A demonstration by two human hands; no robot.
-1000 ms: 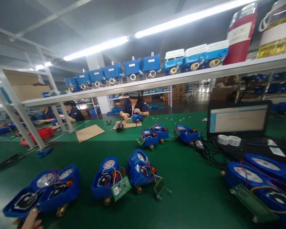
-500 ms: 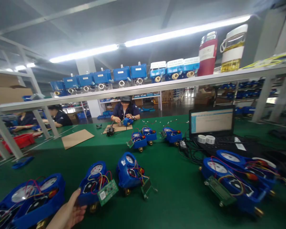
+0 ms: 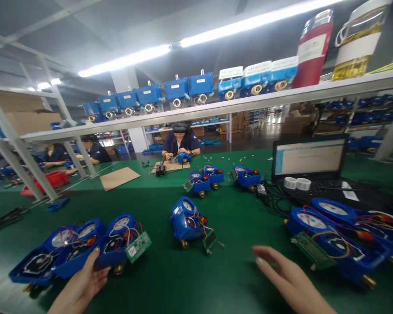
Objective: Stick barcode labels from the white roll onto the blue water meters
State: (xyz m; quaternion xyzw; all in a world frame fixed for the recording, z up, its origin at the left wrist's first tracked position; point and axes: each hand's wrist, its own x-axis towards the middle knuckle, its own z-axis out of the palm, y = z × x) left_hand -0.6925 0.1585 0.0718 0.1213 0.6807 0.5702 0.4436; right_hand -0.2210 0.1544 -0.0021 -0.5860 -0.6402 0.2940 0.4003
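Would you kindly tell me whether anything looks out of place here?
Mildly: near the left hand, a circuit board sits outside its blue housing, wires exposed, looking unfinished; farther back, small white bits lie untidily scattered.

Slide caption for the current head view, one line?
Left hand touching a wired blue meter; right hand open over green tabletop.

Right of the lone blue meter, bare green table gives a wide lane — though that meter's display board pokes in, and the right hand takes up the near part. Left of the meter, a narrower gap ends at a green circuit board. Beyond the meter, open surface runs back to a pair of meters.
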